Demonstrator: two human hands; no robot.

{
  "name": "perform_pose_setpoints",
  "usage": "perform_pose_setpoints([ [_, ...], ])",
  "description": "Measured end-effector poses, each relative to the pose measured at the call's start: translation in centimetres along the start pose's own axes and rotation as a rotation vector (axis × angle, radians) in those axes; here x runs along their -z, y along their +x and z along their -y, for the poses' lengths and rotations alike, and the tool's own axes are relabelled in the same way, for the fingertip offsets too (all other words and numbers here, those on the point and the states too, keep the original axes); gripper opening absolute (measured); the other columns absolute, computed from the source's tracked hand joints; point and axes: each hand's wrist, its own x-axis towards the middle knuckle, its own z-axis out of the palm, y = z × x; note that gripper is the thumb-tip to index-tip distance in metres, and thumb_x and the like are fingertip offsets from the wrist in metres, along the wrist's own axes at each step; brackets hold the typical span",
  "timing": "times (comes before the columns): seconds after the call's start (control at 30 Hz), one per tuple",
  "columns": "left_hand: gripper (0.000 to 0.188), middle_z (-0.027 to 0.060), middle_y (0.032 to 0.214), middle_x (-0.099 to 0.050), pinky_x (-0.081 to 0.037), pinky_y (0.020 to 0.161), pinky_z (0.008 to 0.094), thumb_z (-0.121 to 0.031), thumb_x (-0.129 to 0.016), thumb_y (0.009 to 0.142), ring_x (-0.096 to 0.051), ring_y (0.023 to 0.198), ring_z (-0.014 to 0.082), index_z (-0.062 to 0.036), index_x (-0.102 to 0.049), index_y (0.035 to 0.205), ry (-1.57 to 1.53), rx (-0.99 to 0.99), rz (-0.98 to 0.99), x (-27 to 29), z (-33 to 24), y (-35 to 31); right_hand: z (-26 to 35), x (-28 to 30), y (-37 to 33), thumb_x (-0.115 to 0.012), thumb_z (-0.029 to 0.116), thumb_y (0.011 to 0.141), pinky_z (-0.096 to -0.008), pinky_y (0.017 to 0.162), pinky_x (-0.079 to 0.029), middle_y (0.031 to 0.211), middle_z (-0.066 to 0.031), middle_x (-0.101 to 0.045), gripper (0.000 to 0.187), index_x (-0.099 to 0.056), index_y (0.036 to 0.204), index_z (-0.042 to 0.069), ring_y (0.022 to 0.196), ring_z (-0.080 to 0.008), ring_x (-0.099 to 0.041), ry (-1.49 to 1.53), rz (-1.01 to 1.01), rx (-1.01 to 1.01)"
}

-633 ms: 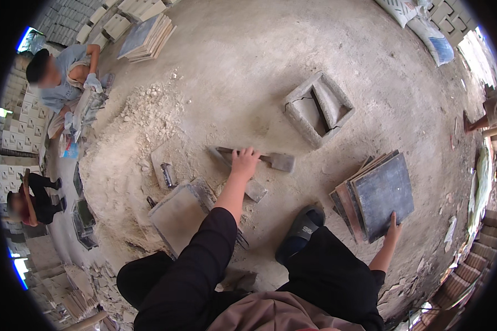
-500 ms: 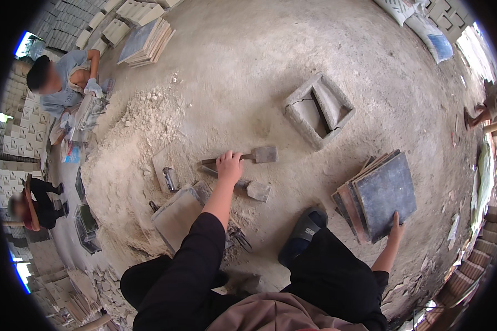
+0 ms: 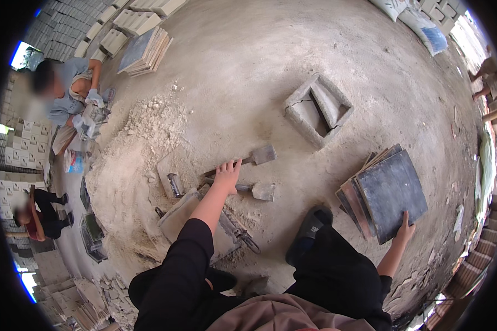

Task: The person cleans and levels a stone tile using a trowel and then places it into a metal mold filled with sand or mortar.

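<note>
My left hand point(image 3: 226, 175) is over two short-handled tools with flat, blocky heads. Its fingers look spread across the handles, with the thumb toward the lower tool. The upper tool point(image 3: 264, 154) points up to the right; the lower tool point(image 3: 263, 191) lies just below it, dusted with powder. A dirty metal mould-like box point(image 3: 185, 212) with a latch sits under my left forearm. On the right, my right hand point(image 3: 405, 227) grips the near edge of a dark square board point(image 3: 393, 185), thumb on top and fingers hidden beneath. More thin boards point(image 3: 354, 205) fan out under it.
A cracked concrete square frame point(image 3: 319, 110) lies ahead. Pale powder heaps point(image 3: 149, 124) spread leftward. A gloved co-worker point(image 3: 74, 94) crouches far left, another person point(image 3: 36, 215) below. More boards point(image 3: 146, 52) and sacks point(image 3: 422, 27) stand behind. My sandalled foot point(image 3: 309, 234) is near the boards.
My left hand's fingers have spread on the handles, and the upper tool has tilted, its head now angled upward. My right hand still holds the board's edge. The view has shifted slightly.
</note>
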Motion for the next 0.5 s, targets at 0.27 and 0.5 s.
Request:
perform_pose_setpoints([
  [0.27, 0.074, 0.0123, 0.115, -0.04, -0.04, 0.087, 0.0416, -0.02, -0.074, 0.056, -0.04, 0.109, 0.0293, -0.0063, -0.036, 0.117, 0.026, -0.095, -0.165, -2.7, 0.1, -0.1, -1.0, -0.3, -0.8, -0.068, 0.042, 0.074, -0.0335, 0.081, -0.041, 0.108, -0.0186, -0.053, 0.068, -0.047, 0.11, -0.011, 0.093, -0.0243, -0.051, 0.008, 0.056, 0.065],
  [0.5, 0.066, 0.0103, 0.108, -0.044, -0.043, 0.082, 0.0394, -0.023, -0.074, 0.052, -0.045, 0.103, 0.0269, -0.0057, -0.043, 0.108, 0.11, -0.214, -0.18, -1.3, 0.5, 0.9, -2.6, 0.1, 0.0, -0.068, 0.041, 0.075, -0.0311, 0.082, -0.04, 0.105, -0.0172, -0.054, 0.064, -0.048, 0.107, -0.01, 0.093, -0.0216, -0.051, 0.009, 0.035, 0.086],
])
